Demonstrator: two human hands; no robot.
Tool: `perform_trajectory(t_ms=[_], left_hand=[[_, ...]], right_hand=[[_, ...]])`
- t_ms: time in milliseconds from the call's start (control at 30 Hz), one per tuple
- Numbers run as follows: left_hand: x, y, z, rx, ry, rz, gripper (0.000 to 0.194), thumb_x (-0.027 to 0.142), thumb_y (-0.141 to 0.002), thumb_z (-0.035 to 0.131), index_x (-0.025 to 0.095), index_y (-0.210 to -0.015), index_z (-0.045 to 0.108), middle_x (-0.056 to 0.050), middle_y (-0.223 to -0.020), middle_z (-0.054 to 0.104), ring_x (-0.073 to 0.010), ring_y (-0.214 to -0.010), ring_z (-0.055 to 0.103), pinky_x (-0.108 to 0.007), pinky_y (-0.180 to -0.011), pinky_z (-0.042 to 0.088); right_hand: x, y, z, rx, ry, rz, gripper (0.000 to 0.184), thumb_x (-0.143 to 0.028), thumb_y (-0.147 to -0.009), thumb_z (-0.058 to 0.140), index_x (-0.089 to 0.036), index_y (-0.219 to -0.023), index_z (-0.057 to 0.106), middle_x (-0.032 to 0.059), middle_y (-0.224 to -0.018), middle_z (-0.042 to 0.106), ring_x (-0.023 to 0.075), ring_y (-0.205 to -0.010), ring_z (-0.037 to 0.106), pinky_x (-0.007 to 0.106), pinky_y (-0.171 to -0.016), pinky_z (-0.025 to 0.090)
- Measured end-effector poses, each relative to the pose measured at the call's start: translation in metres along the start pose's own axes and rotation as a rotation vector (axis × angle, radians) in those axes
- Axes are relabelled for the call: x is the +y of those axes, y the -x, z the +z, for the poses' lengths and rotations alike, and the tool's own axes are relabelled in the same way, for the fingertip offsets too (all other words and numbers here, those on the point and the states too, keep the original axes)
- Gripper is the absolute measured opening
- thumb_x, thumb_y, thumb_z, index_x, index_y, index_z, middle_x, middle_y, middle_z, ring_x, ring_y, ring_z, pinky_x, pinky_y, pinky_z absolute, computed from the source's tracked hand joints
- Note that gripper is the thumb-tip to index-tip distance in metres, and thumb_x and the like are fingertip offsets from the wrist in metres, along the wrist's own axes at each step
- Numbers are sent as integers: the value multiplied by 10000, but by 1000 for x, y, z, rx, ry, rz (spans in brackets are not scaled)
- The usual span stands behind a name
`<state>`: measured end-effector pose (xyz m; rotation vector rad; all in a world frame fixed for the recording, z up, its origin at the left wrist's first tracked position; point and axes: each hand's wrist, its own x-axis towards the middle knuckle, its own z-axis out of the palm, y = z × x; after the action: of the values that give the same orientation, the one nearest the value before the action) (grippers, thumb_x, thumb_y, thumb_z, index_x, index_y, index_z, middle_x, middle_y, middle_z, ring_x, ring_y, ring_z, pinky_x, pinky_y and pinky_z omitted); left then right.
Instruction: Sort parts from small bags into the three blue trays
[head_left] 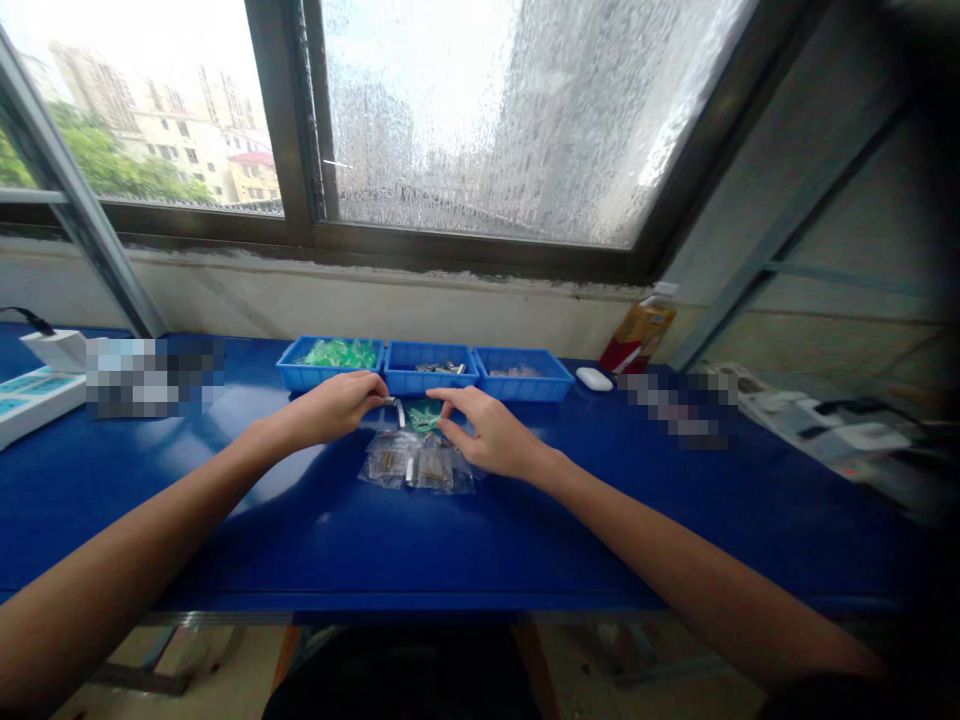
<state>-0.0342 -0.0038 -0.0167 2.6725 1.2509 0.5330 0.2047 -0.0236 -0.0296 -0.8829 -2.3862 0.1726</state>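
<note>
- Silver piece [391,401], pinched by the left hand [337,407] over the worktop [525,545]
- Right hand [496,432] by green bits [424,417], grip spread, near clear bags [386,462]
- Fine handling seems in hand, calling for a light, steady touch

A: How was your light?
B: Daylight came through your window [480,120]; panes blew out near-white. Glare streaked your tabletop [300,550], left side. Below its front edge, dim.
A: Sharpness?
B: Your wide view stretched at the edges. Far right went dark, smeary. Pixelated patches both sides.
</note>
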Motion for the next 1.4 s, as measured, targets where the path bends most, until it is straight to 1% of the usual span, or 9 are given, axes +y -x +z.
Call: perform_trajectory(t_ms=[100, 300, 500, 667, 900, 1033, 1133, 1267, 1400], left_hand=[[9, 0, -5, 28, 132, -38, 250, 254, -871, 352, 130, -912, 565, -63, -812, 612, -158, -750, 563, -279, -707, 435], [28, -1, 5, 68, 316, -74, 334, 314, -887, 317, 138, -750, 565, -20, -662, 560, -129, -631, 526, -248, -602, 412], [38, 1, 14, 87, 342, -94, 345, 342, -882, 349, 136, -708, 564, -15, -634, 564, -127, -612, 526, -241, -570, 403], [37, 3, 17, 202, 483, 44, 282, 290, -828, 499, 134, -1062, 491, -15, -768, 602, -116, -686, 570, -233, -634, 455], [42, 4, 8, 164, 265, 109, 162, 275, -842, 490, 139, -831, 579, -2, -709, 607, -94, -632, 530, -214, -590, 401], [44, 6, 4, 154, 283, 94, 187, 278, -853, 463, 133, -832, 580, -8, -745, 612, -100, -658, 526, -220, -604, 391], [43, 6, 4, 149, 352, 58, 233, 292, -873, 417, 134, -822, 581, -7, -753, 601, -106, -672, 524, -220, -603, 389], [40, 3, 6, 73, 398, 31, 292, 336, -890, 377, 138, -842, 587, -7, -737, 593, -116, -677, 533, -228, -613, 399], [35, 4, 3, -31, 235, 43, 341, 391, -895, 347, 156, -861, 591, -23, -760, 610, -134, -687, 548, -251, -643, 407]], right_hand=[[-8, -13, 2, 105, 42, -42, 413, -214, -794, 544, -128, -1193, 480, 85, -909, 608, 196, -850, 545, 362, -781, 444], [-16, -14, 19, 215, 106, -212, 143, -160, -844, 444, -157, -936, 554, 76, -845, 608, 184, -813, 533, 330, -755, 436], [-17, -5, 18, 271, 89, -121, 95, -209, -828, 486, -159, -833, 567, 59, -780, 594, 168, -751, 532, 313, -722, 419], [-17, -7, 13, 335, 7, 13, 210, -283, -851, 471, -173, -683, 531, 15, -654, 524, 127, -636, 482, 273, -616, 382], [-17, -7, 14, 297, -81, 52, 368, -313, -894, 401, -180, -552, 430, -12, -559, 441, 96, -553, 423, 253, -545, 326], [-18, -5, 16, 271, -171, 44, 179, -328, -860, 469, -174, -794, 534, -15, -646, 508, 97, -593, 480, 242, -582, 382], [-20, -4, 15, 285, -183, -56, 254, -281, -798, 559, -171, -1019, 499, -2, -751, 545, 102, -640, 512, 242, -617, 427], [-17, -4, 10, 282, -87, -186, 74, -207, -839, 495, -169, -877, 546, 19, -759, 569, 104, -654, 519, 246, -631, 437], [0, -8, 4, 320, 19, -158, 101, -216, -848, 500, -145, -860, 570, 30, -736, 564, 115, -648, 518, 253, -625, 436]])
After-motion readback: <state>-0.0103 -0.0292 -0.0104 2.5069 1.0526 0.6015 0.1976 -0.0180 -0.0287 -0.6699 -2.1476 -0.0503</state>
